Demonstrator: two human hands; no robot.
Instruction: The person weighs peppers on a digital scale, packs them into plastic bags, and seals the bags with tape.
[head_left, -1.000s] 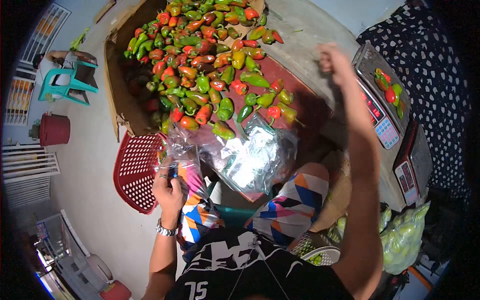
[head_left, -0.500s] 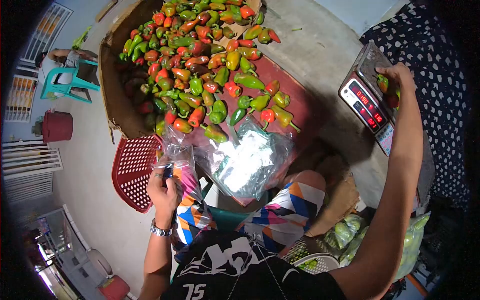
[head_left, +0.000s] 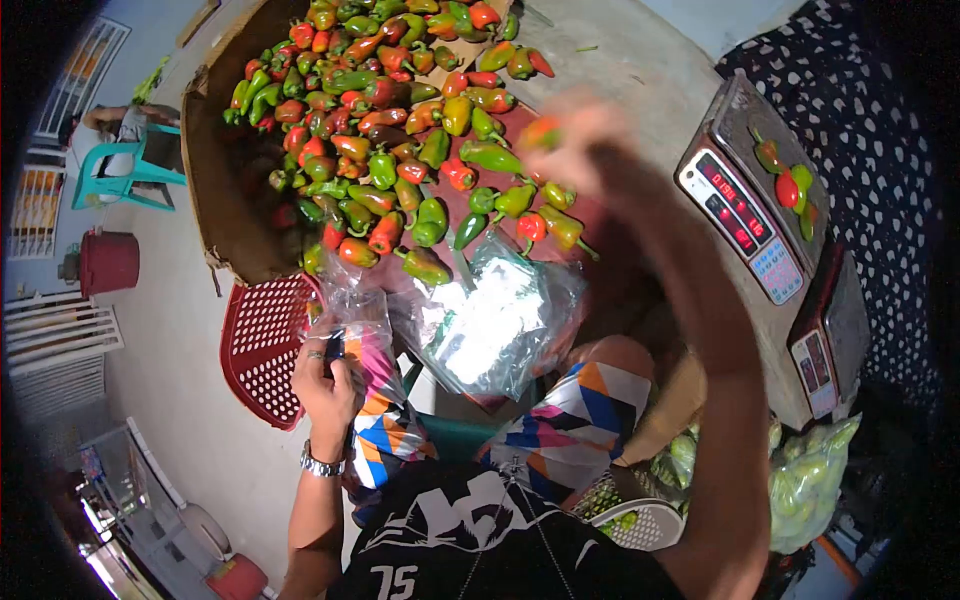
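Observation:
My left hand [head_left: 325, 388], with a ring and a wristwatch, is closed on the edge of a clear plastic bag [head_left: 352, 305] at my lap. My right hand [head_left: 590, 145] is smeared by motion over the right side of the pepper pile [head_left: 380, 120]. A blurred orange-red pepper [head_left: 541, 133] shows at its fingertips and appears held. Several red, green and orange peppers [head_left: 788, 190] lie on the plate of a digital scale [head_left: 735, 215] with lit red digits. More clear plastic bags [head_left: 495, 320] lie in front of me, shining in the light.
The pile spills from a cardboard box [head_left: 225, 235] onto a red tabletop [head_left: 610, 235]. A red perforated basket [head_left: 262, 350] stands at left. A second scale [head_left: 820, 365] and bagged green produce [head_left: 812, 480] are at right. Someone sits near a teal chair [head_left: 125, 165].
My right hand has left the scale and swung left to the peppers, uncovering those on the plate. A pepper now shows at its fingertips. My left hand keeps its grip on the bag.

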